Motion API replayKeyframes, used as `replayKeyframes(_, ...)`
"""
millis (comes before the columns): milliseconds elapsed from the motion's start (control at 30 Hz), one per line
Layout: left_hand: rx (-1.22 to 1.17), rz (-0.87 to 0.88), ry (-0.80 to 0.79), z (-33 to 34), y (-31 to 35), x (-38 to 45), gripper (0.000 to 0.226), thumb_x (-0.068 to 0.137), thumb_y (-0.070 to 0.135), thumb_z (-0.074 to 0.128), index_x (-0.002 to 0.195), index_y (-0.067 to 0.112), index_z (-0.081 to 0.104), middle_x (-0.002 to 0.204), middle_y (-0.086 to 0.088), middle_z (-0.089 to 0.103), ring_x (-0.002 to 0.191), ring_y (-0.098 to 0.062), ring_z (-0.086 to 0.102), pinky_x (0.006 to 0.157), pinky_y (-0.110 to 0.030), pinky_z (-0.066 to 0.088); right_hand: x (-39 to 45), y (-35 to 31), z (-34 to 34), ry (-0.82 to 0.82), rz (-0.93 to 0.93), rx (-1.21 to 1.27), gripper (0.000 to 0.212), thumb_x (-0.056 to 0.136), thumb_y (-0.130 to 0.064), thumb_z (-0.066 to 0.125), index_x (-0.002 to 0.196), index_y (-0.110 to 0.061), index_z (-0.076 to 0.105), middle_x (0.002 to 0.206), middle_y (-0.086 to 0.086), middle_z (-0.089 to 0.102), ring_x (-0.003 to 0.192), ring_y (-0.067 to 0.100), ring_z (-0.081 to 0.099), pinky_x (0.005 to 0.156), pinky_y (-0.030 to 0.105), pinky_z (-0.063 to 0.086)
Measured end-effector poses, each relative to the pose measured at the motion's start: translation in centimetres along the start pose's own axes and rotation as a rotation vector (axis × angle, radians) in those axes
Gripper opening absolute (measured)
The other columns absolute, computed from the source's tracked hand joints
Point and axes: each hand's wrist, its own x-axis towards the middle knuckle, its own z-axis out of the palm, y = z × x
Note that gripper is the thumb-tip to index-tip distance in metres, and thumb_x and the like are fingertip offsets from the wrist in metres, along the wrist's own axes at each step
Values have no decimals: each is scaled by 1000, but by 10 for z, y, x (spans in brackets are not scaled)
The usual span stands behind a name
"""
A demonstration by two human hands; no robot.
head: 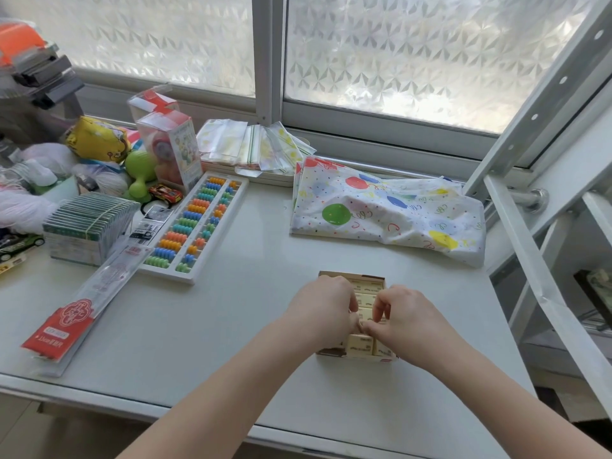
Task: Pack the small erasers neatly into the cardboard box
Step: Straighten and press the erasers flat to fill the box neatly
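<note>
An open cardboard box [331, 352] sits on the white table in front of me, filled with rows of small cream erasers [359, 345]. My left hand [326, 309] covers the box's left half, fingers curled down onto the erasers. My right hand [402, 321] is over the right half, thumb and fingertips pinched together on an eraser at the box's middle. The two hands touch there. Much of the box's inside is hidden under them.
A balloon-print plastic bag [390, 210] lies behind the box. A colourful abacus [195, 223], a red-and-clear packet [82, 303], a stack of card packs [87, 226] and toys fill the left. A metal shelf frame [543, 200] stands at right.
</note>
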Motion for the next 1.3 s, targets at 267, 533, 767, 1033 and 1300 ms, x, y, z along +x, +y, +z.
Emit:
replayKeyframes(267, -431, -102, 155, -12, -28, -6, 13, 85, 20, 63, 91, 17, 74, 81, 3, 72, 76, -9, 65, 76, -25, 54, -2, -2, -2, -2, -9, -3, 14, 77, -27, 63, 69, -19, 55, 75, -8, 45, 76, 13, 48, 56, 15, 32)
replayKeyframes(533, -658, -185, 120, -11, -36, -8, 10, 86, 18, 65, 88, 16, 74, 84, -7, 74, 69, -10, 62, 68, -25, 53, -2, -3, -11, -24, -17, 31, 15, 76, -33, 67, 76, -19, 60, 78, -6, 54, 71, 11, 49, 62, 22, 38)
replayKeyframes(767, -766, -157, 106, -9, -26, -7, 9, 85, 18, 66, 94, 18, 65, 78, -5, 71, 69, -14, 65, 73, -34, 54, -5, -12, -23, 91, -399, 149, 34, 73, -21, 72, 106, -29, 66, 85, -17, 64, 79, 3, 53, 70, 11, 37)
replayKeyframes(1033, -1031, -59, 107, 0, -14, -18, 36, 80, -7, 58, 108, 15, 61, 102, -4, 72, 88, -12, 69, 77, -22, 56, 0, -14, -24, 51, 75, 723, 34, 76, -12, 71, 108, -20, 63, 77, 11, 68, 62, 15, 67, 61, 26, 56)
replayKeyframes(1300, -850, 0, 199, 7, -19, -15, 26, 80, 4, 69, 100, 20, 70, 83, -7, 75, 74, -15, 72, 79, -30, 58, -2, -15, -23, -54, 213, 861, 9, 82, -19, 66, 85, -11, 68, 75, 5, 71, 60, 12, 66, 53, 23, 53)
